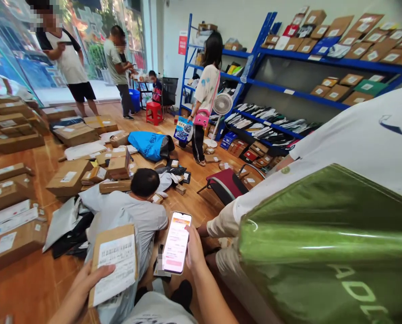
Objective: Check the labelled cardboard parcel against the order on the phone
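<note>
- Lower left of the frame: left hand (86,281) closed around the bottom edge of a small cardboard parcel (115,263), label facing up.
- Lower centre: right hand (193,247) wrapped round a lit phone (176,242).
- For a clean read, keep the label flat and square to the phone.
- Beyond, a person in grey (133,211) crouches among boxes on the floor (25,279).

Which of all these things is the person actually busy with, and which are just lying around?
In hand:
left hand holds a labelled cardboard parcel
right hand holds a smartphone

Lying about:
boxes on the floor
blue bag
red stool
standing fan
shelf parcels
</note>
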{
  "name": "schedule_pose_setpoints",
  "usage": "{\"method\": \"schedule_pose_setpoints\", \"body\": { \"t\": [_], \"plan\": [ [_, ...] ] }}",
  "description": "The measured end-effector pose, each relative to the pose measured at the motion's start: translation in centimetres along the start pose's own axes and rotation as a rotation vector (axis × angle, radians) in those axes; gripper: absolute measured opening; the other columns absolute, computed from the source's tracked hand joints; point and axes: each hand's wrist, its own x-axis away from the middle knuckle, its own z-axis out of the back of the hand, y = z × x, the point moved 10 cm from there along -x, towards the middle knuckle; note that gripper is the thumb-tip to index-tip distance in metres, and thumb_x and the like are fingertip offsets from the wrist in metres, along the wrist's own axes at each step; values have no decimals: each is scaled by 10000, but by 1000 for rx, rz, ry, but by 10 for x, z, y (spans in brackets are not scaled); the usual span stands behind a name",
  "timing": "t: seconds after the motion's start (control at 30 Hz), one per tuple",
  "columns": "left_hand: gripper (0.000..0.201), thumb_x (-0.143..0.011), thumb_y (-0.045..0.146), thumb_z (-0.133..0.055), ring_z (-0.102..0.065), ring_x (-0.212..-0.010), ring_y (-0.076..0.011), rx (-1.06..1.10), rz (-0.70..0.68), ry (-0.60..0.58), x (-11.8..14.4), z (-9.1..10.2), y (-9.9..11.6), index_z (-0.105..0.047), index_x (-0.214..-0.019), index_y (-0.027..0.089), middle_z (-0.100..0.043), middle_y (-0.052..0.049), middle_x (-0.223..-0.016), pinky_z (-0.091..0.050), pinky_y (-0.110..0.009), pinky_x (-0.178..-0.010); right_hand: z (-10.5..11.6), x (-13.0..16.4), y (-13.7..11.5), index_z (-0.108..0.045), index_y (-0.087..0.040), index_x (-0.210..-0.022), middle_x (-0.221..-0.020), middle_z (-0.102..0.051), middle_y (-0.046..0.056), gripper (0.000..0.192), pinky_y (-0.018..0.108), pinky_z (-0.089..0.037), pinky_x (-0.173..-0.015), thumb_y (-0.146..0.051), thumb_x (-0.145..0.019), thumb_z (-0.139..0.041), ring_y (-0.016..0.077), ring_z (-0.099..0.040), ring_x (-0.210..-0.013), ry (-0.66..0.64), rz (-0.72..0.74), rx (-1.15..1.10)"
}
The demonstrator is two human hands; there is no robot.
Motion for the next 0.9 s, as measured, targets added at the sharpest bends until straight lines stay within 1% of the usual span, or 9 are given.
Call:
{"method": "schedule_pose_setpoints", "body": {
  "t": [0.13,0.23,0.3,0.4,0.5,0.57,0.63,0.8,0.9],
  "plan": [
    [682,-558,255,-721,-674,-806,-269,-2,65,-20,-8,26,6,-489,-1194,170,-730,-64,-871,-556,-267,-608,-25,-2,12,-552,-205,-783,-663,-644,-30,252,247,-427,-582,-391,-621,-601,151,-582,-608,15,19,-4],
    [730,-567,244,-719,-674,-799,-268,-4,89,-33,-15,43,9,-455,-1241,156,-730,-69,-875,-556,-266,-605,-40,-2,19,-561,-195,-801,-720,-669,-12,275,251,-442,-624,-390,-615,-614,161,-603,-668,19,38,-7],
    [741,-560,226,-723,-674,-793,-271,-2,96,-30,-18,51,12,-456,-1245,141,-729,-80,-880,-555,-263,-597,-49,0,23,-569,-190,-822,-743,-679,-1,299,258,-448,-639,-383,-603,-632,168,-610,-687,21,45,-8],
    [707,-581,201,-703,-675,-783,-270,-4,108,-23,-21,60,16,-461,-1241,124,-729,-90,-878,-556,-256,-589,-58,1,29,-566,-193,-773,-679,-665,-13,279,262,-449,-607,-382,-589,-655,165,-602,-627,31,35,-17],
    [666,-618,193,-668,-675,-790,-266,-7,107,-27,-25,62,18,-452,-1246,127,-731,-80,-858,-560,-258,-599,-65,-1,34,-570,-186,-736,-644,-656,-12,277,261,-455,-593,-404,-596,-668,162,-605,-610,33,-1,-37],
    [659,-629,204,-660,-672,-814,-267,-14,98,-34,-30,60,20,-447,-1250,147,-732,-69,-858,-562,-264,-614,-68,-8,39,-593,-166,-760,-654,-666,14,333,276,-468,-597,-441,-592,-678,173,-615,-614,26,-57,-44],
    [659,-635,228,-662,-668,-845,-267,-19,96,-44,-36,57,20,-442,-1253,169,-731,-60,-872,-563,-268,-627,-70,-19,43,-605,-144,-754,-616,-656,28,389,286,-472,-571,-479,-579,-694,173,-604,-564,26,-113,-37],
    [743,-561,284,-734,-667,-840,-292,21,107,-58,-61,42,11,-438,-1235,180,-733,-61,-850,-566,-294,-646,-70,-67,41,-589,-148,-698,-503,-600,-11,410,252,-439,-499,-498,-552,-744,135,-545,-447,37,-135,4],
    [880,-481,322,-788,-671,-795,-324,32,106,-32,-80,30,-3,-402,-1258,176,-733,-66,-750,-572,-332,-617,-79,-102,35,-584,-145,-687,-473,-585,-10,429,260,-434,-485,-521,-551,-740,147,-544,-434,-24,-167,12]
  ]
}}
